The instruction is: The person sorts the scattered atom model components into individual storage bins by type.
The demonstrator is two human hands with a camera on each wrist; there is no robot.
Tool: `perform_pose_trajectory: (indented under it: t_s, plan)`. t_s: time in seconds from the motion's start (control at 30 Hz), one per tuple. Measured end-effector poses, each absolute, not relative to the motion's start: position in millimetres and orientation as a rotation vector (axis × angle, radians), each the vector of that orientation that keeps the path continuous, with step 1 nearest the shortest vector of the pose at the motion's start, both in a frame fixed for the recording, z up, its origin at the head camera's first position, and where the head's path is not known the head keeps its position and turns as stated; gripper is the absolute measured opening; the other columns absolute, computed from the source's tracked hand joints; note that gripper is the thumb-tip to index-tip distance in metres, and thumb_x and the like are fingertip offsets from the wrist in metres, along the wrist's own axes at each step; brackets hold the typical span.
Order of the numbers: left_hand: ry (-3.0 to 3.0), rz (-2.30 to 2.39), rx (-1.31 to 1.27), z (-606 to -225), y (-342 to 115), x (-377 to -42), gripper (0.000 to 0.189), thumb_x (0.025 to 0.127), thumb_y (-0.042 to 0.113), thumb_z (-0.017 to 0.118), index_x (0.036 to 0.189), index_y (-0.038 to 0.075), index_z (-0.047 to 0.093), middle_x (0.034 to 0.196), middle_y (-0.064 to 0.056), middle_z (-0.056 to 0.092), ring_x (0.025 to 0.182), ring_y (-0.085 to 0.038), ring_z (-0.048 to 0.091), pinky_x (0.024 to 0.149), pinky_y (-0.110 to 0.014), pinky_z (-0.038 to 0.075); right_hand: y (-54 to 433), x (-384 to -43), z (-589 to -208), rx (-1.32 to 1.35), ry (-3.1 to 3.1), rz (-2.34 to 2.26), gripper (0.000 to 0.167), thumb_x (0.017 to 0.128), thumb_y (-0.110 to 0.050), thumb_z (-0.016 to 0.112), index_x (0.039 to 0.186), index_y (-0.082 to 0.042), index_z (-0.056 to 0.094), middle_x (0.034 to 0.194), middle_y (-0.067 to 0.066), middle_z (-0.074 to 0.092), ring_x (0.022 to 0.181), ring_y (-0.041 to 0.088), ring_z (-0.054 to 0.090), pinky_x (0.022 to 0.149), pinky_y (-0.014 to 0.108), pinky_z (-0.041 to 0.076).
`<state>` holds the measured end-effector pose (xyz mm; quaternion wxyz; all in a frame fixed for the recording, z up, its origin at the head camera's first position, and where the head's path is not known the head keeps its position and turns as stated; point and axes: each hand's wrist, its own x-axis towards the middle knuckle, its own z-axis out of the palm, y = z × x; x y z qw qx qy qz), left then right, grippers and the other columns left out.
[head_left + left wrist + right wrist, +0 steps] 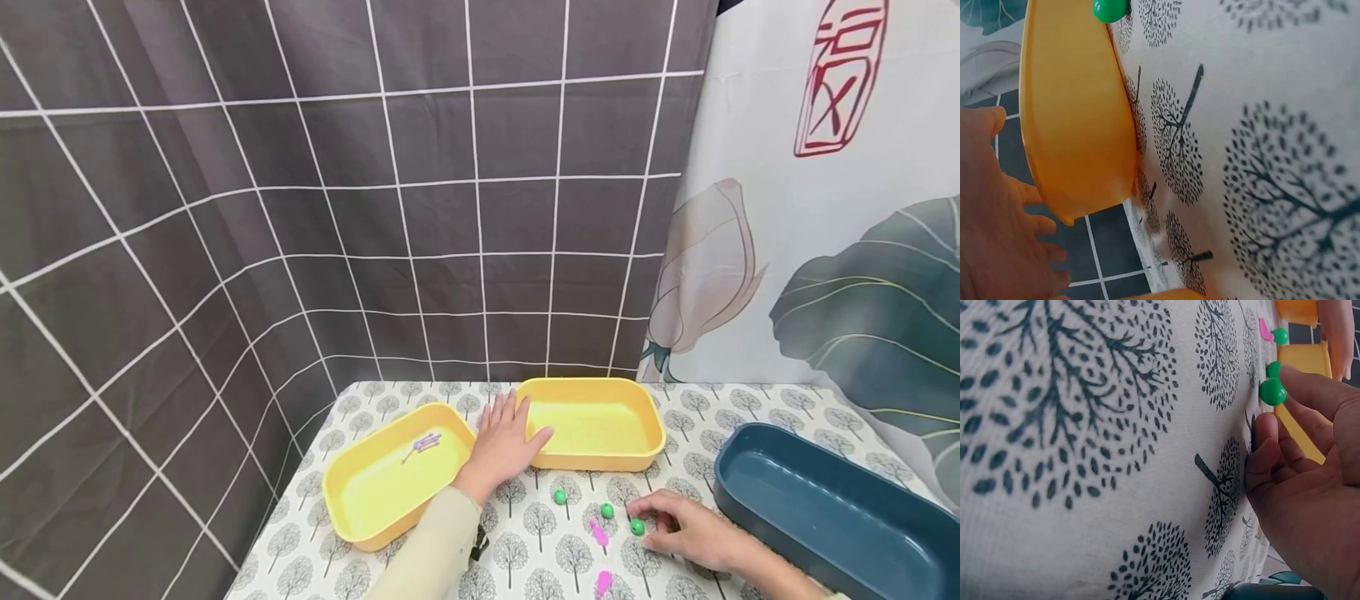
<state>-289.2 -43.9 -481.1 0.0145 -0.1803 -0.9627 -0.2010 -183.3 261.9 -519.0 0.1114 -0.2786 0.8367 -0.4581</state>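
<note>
My left hand (504, 450) lies with fingers spread over the left end of a yellow tray (654, 433). The left wrist view shows that hand (1004, 225) beside the tray's orange-looking side wall (1079, 125). My right hand (693, 529) is low over the cloth, thumb and forefinger apart on either side of a green bead (637, 527). The right wrist view has the bead (1272, 392) right by a fingertip, with the other fingers bent. Two more green beads, one nearer (607, 510) and one farther left (559, 497), lie close by with two small pink pieces (599, 532).
A second yellow tray (341, 508) at the left holds small purple pieces (426, 442). On the right, a dark blue tray (780, 450) stands beside my right forearm. The table has a tree-patterned cloth (540, 518). Dark gridded curtain (427, 217) hangs behind.
</note>
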Motion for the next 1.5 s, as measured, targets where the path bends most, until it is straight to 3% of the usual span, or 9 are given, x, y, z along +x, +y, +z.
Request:
perform_pose_trajectory:
  t_s: [0.33,1.1,1.5]
  plan:
    - [-3.000,-0.561,-0.573,-489.8,-30.9,-302.8,0.078,0.102,0.064,0.036,0.160,0.012,0.030,0.168,-0.017,0.016,0.156,-0.038,0.007,0.125,-0.055,0.008,257.8,-179.3,-517.3,-0.740,2.548,-1.251,0.030,0.091,-0.022,0.076,0.116,-0.006,0.070,0.098,-0.005,0.055,0.076,-0.002,0.046,0.063,0.021,0.043]
    - [-3.023,-0.439,-0.602,-489.4,-16.8,-319.0,0.085,0.100,0.071,0.029,0.160,0.011,0.030,0.169,-0.014,0.016,0.157,-0.031,0.005,0.126,-0.052,0.008,250.0,-176.8,-514.1,-0.693,2.628,-1.243,0.015,0.091,-0.014,0.075,0.104,-0.009,0.070,0.089,-0.010,0.054,0.074,-0.003,0.045,0.061,0.021,0.041]
    - [-3.014,-0.377,-0.619,-491.7,-16.2,-322.5,0.085,0.100,0.071,0.027,0.160,0.011,0.030,0.169,-0.011,0.017,0.157,-0.031,0.009,0.126,-0.050,0.010,252.7,-181.3,-515.0,-0.658,2.551,-1.276,0.016,0.093,-0.017,0.073,0.107,-0.009,0.070,0.088,-0.009,0.057,0.074,-0.001,0.047,0.061,0.022,0.043]
